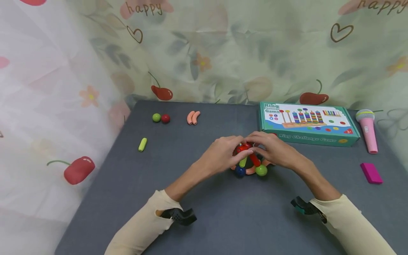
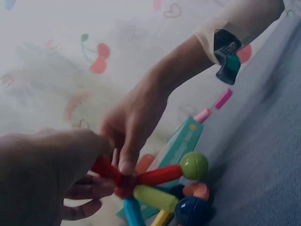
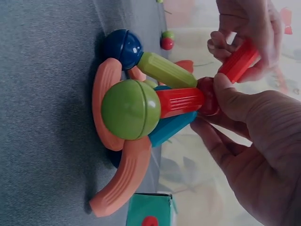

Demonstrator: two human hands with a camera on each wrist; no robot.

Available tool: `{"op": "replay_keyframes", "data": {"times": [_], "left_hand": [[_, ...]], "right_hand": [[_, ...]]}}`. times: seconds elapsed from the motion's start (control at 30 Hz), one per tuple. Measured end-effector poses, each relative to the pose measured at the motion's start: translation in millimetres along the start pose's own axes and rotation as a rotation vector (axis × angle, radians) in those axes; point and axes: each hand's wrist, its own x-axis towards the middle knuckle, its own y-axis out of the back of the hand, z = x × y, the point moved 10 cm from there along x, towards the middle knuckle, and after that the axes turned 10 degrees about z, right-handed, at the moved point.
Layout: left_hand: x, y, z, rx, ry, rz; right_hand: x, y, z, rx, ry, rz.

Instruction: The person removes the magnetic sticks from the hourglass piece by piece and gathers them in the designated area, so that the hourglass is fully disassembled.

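A small frame of magnetic rods and balls stands on the table between both hands. Its base has curved orange rods (image 3: 124,179), a green ball (image 3: 130,109) and a dark blue ball (image 3: 122,49). A red rod (image 3: 181,102), a yellow-green rod (image 3: 167,69) and blue rods slant up to a red ball (image 3: 207,96) at the top. My right hand (image 1: 275,148) pinches that red ball between thumb and fingers. Another red rod (image 3: 240,61) is gripped in my left hand (image 1: 223,152), its lower end at the red ball; whether they touch is hidden by the right thumb.
Behind the right hand lies a green ring-game box (image 1: 309,124), with a pink microphone (image 1: 368,131) and a magenta block (image 1: 371,173) farther right. At the back left are a green ball (image 1: 156,117), a red ball (image 1: 165,118), two curved orange rods (image 1: 193,117) and a yellow-green rod (image 1: 142,144).
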Motion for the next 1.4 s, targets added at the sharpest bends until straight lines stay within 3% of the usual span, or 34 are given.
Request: {"op": "replay_keyframes", "data": {"times": [0.17,0.43,0.67,0.77,0.9,1.0,1.23,1.4], "left_hand": [[2.3,-1.1,7.1,0.115,-0.021,0.028],[1.1,3.6,10.9,0.12,-0.027,0.052],[-10.6,9.6,9.5,0.083,-0.019,0.112],[-15.2,22.2,9.8,0.036,-0.009,0.18],[-21.4,53.0,4.8,0.034,0.023,0.27],[-34.3,77.8,-15.8,0.129,0.078,0.31],[-88.8,127.6,-107.8,0.425,0.257,0.388],[-120.5,151.0,-162.4,0.513,0.327,0.413]], "right_hand": [[2.0,0.0,-0.6,-0.015,-0.007,-0.008],[2.4,0.3,-0.9,0.009,0.008,0.016],[3.8,-3.8,-4.1,0.033,-0.003,-0.007],[4.4,-5.0,-4.3,0.038,-0.021,-0.016],[3.8,-3.1,-3.7,0.015,-0.035,0.001],[3.6,-3.4,-3.7,0.004,-0.04,0.004],[4.2,-4.9,-1.2,-0.007,-0.052,-0.003],[4.3,-3.7,-0.7,-0.003,-0.058,-0.012]]}}
